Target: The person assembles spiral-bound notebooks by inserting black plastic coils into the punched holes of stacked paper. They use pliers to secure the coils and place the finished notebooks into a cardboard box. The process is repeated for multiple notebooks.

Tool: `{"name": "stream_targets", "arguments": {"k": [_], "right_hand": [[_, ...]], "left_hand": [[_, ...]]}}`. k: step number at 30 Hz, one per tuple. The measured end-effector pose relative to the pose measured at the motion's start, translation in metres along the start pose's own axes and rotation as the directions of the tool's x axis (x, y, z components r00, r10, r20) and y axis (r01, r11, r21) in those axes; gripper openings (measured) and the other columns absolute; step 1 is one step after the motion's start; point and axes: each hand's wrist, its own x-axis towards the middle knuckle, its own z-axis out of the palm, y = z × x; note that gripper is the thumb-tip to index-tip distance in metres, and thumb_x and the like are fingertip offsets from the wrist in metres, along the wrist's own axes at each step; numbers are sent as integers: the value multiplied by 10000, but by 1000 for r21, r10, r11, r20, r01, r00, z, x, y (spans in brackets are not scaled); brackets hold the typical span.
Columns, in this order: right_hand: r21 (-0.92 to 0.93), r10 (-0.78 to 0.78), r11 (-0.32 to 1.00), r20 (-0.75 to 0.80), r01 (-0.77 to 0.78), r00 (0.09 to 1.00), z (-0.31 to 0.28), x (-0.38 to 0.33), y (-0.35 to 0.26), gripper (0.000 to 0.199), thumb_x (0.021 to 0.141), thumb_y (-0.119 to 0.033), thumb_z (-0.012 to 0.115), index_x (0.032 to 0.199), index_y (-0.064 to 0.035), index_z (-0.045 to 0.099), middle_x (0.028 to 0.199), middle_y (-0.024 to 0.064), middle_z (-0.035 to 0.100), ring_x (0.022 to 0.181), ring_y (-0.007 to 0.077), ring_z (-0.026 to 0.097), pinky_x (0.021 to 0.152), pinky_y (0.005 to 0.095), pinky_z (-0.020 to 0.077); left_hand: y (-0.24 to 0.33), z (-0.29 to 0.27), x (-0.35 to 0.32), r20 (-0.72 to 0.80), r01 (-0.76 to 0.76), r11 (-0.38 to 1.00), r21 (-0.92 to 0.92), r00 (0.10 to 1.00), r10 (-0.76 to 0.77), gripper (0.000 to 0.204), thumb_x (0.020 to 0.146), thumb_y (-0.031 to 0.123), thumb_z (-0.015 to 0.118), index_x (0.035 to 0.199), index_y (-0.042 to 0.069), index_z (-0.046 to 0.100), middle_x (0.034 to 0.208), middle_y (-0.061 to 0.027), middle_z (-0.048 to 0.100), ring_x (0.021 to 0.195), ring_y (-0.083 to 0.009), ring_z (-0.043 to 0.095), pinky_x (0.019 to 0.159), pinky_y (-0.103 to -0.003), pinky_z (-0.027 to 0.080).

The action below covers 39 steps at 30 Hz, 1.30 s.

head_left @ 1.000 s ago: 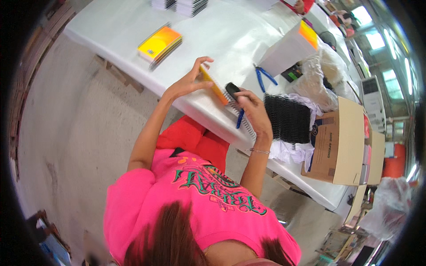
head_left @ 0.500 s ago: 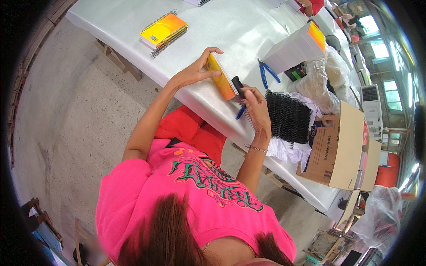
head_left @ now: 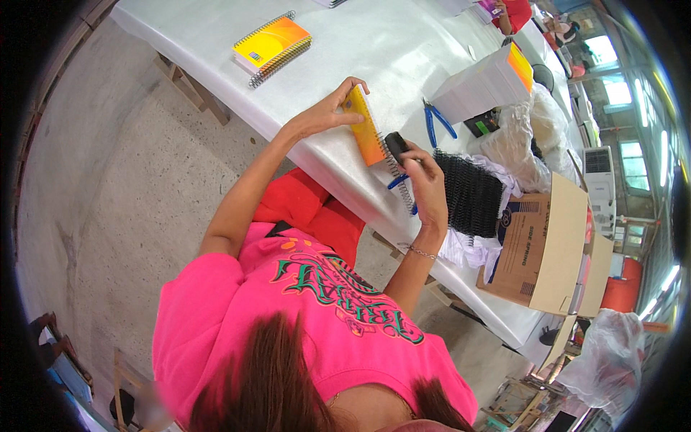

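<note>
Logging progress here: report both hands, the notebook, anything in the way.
Left hand gripping yellow-orange notebook. Right hand holding black handheld tool by its edge. Wire coil extending past notebook's lower end. Possible obstruction: black coils close beside right hand.

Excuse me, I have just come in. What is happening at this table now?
The person's left hand holds up a yellow-orange booklet. The right hand holds a black object beside the booklet's edge, where a wire coil sticks out past the lower end; how far it is threaded, I cannot tell. Coil-bound notebooks lie farther off; black coils are piled to the right.
</note>
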Motion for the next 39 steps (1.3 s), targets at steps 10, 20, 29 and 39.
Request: {"name": "stream_targets", "arguments": {"k": [10, 20, 29, 39], "right_hand": [[-392, -40, 920, -92, 1, 995, 7, -3, -9, 194, 841, -121, 747, 1011, -36, 706, 1363, 139, 505, 1063, 131, 549, 922, 278, 451], [-111, -24, 994, 5, 25, 1000, 8, 3, -15, 221, 881, -168, 738, 1025, -20, 661, 1266, 71, 563, 963, 118, 584, 851, 259, 468], [-23, 85, 996, -95, -88, 992, 14, 17, 4, 233, 926, -252, 693, 1062, -64, 677, 1142, 84, 622, 903, 128, 559, 771, 247, 448], [-217, 23, 976, -47, -33, 999, 17, 16, -13, 113, 939, -136, 646, 983, -33, 640, 1180, 76, 601, 958, 127, 566, 899, 301, 452]], "left_hand": [[2, 0, 2, 36, 30, 996, -89, 999, -27, 482, 824, 205, 679, 1220, 113, 419, 1051, -20, 429, 1026, -148, 441, 947, -288, 345], [1, 3, 4, 57, 4, 994, -113, 998, 3, 409, 833, 188, 653, 1186, 112, 462, 955, -9, 446, 909, -128, 449, 837, -288, 382], [-2, 4, 6, 69, 3, 991, -131, 998, 6, 413, 830, 186, 660, 1182, 91, 466, 991, -11, 465, 959, -123, 446, 882, -272, 388], [1, 3, 3, 117, 36, 987, -156, 993, -17, 378, 843, 182, 659, 1160, 107, 466, 1002, -7, 459, 994, -119, 455, 906, -275, 385]]}}
